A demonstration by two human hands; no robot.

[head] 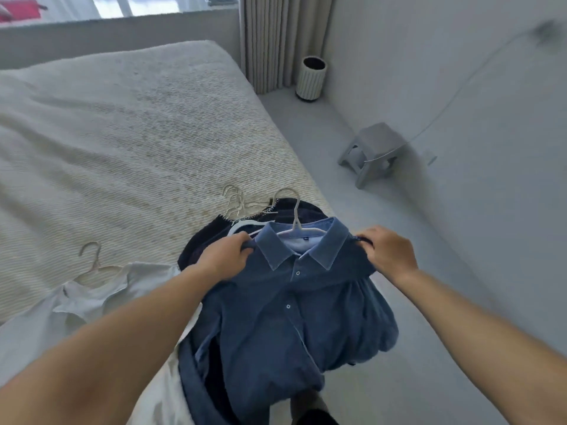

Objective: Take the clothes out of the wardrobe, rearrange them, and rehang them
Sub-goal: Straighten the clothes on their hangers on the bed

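Blue corduroy fills the space between my arms: a collared button-front shirt (288, 305) on a pale hanger (296, 223), held up over the near corner of the bed (122, 133). My left hand (225, 259) grips the shirt at its left shoulder, fingers curled into the cloth just beside the collar. My right hand (388, 251) pinches the other shoulder, fingers bent over the edge of the fabric. The hanger's hook rises above the collar, and its arms sit inside the neck opening. The shirt's body hangs down bunched and folded below my wrists, its lower part draped past the edge of the mattress.

Behind the shirt lies a dark navy garment (214, 237) with pale stitching along its neckline, spread on the cream textured bedcover. A cluster of loose hanger hooks (233, 200) lies just beyond it. To my left, a white garment (101, 299) lies flat on the bed, still on its own thin hanger (92, 259), whose hook points up the mattress.

On the grey floor to the right stands a small grey stool (372, 153) against the wall, with a thin cable (460, 90) running across the wall above it. Farther back, a ribbed white bin (310, 78) stands beside the beige curtain (282, 41).
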